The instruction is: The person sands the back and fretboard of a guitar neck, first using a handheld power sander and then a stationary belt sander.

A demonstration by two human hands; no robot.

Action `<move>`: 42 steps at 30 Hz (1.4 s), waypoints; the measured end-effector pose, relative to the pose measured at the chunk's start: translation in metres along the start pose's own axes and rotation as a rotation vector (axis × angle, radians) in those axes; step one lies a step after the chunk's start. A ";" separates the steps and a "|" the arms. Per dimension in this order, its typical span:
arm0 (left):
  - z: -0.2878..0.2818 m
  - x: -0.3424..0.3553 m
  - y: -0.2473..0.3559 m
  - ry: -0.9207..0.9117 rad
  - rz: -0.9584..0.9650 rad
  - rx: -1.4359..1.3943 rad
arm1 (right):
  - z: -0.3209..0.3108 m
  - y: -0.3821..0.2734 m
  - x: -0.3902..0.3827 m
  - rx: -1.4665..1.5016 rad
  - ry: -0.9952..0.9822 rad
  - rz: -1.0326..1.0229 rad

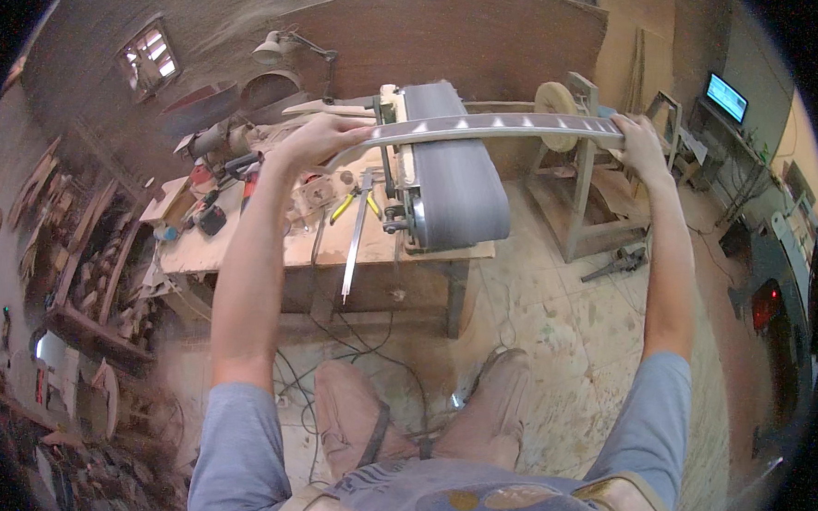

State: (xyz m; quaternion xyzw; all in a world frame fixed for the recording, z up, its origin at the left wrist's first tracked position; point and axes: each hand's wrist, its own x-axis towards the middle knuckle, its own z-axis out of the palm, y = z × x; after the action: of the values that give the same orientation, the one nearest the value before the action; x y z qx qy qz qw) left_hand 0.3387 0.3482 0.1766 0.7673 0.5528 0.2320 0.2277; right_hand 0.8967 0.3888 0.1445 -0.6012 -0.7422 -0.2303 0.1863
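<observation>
A long guitar neck (490, 124) stretches crosswise in front of me, its dark face carrying light, fin-shaped marks. My left hand (325, 138) is closed on its left end, and my right hand (642, 147) grips the right end. Behind and below the neck's middle stands a belt sander (458, 198) with a wide grey belt. The neck overlaps the belt in this view; whether they touch I cannot tell. Both arms reach well forward, and some of the fingers are hidden behind the neck.
The sander stands at the right end of a wooden workbench (229, 253). A caliper (356, 243), yellow-handled pliers (342, 208) and a cordless drill (209, 217) lie left of it. Cables (358, 350) trail across the floor near my feet. A wooden frame (574, 186) with a wheel stands right.
</observation>
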 end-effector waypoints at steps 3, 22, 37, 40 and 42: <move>0.019 0.017 0.016 -0.019 0.095 0.019 | 0.001 0.024 -0.003 -0.083 0.018 -0.003; 0.021 0.007 0.004 0.051 -0.029 -0.068 | 0.017 0.010 0.023 -0.156 0.050 -0.068; -0.011 -0.025 -0.015 0.072 -0.068 -0.026 | 0.034 -0.026 0.035 -0.139 0.120 -0.143; -0.022 -0.031 -0.021 0.057 -0.116 -0.051 | 0.031 -0.043 0.038 -0.133 0.097 -0.118; -0.027 -0.033 -0.029 0.064 -0.103 -0.012 | 0.027 -0.058 0.039 -0.158 0.077 -0.087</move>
State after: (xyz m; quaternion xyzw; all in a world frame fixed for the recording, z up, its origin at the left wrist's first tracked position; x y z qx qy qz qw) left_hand 0.2915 0.3274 0.1774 0.7286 0.5973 0.2477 0.2261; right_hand 0.8314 0.4257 0.1367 -0.5721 -0.7393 -0.3188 0.1566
